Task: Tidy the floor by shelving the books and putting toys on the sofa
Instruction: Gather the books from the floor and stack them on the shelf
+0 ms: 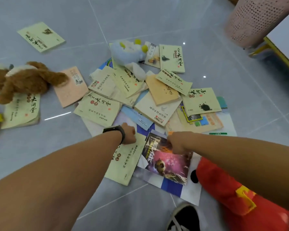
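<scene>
A pale-green paperback with black calligraphy (pixel 123 162) and a dark paperback with a purple-and-orange space scene on its cover (pixel 167 159) lie side by side at the near edge of a heap of scattered books (pixel 140 97) on the grey tiled floor (pixel 157 22), both resting on a white-and-blue sheet (pixel 172 185). The person's left hand (pixel 128 134), a black band (pixel 118 130) at the wrist, rests on the far edge of the green book; the right hand (pixel 175 144) is on the far end of the space-cover book. Both hands have their fingers curled under and out of sight, so whether either has hold of its book cannot be told.

The work appears to be at the book-gathering step, barely begun: the next move likely calls for a firm grip on each cover before lifting. Beyond the pile, a brown plush animal (pixel 22 80) sprawls at left and a pale-blue plush toy with yellow pompoms (pixel 128 52) sits atop the far books; a red plush toy (pixel 232 189) lies just beside the right forearm. No shelf or sofa is in view.
</scene>
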`<state>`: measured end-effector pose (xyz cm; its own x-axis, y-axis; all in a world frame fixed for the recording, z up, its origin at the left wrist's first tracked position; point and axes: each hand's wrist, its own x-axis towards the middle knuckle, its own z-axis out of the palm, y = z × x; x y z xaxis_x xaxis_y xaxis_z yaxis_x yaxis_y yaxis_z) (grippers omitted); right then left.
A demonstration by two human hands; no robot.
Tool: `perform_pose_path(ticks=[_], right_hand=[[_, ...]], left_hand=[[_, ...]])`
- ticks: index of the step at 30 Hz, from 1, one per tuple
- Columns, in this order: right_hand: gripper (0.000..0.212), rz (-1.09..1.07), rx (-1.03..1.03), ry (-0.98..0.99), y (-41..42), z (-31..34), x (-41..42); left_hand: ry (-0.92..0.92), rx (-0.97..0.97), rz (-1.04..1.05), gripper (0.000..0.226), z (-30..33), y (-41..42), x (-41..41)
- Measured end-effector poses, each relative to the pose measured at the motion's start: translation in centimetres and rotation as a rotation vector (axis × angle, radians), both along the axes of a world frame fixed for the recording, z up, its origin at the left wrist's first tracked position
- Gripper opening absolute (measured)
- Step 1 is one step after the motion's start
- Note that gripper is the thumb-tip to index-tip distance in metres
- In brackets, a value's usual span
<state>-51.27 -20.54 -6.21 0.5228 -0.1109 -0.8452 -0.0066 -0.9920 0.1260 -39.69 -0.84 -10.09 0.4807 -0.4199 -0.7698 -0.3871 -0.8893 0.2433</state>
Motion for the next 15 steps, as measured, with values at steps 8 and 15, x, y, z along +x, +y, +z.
perform_pose_path(ticks=[8, 15], right_hand=[[0.085, -0.137, 0.123, -0.182, 3.1, -2.7, 1.5], [0.091, -0.242, 0.114, -0.187, 2.7, -4.2, 3.1]], left_hand=[[-0.232, 0.039, 0.255, 0.085, -3.8, 4.6, -2.1], [-0.17, -0.077, 0.295, 0.092, -4.0, 5.4, -0.8]])
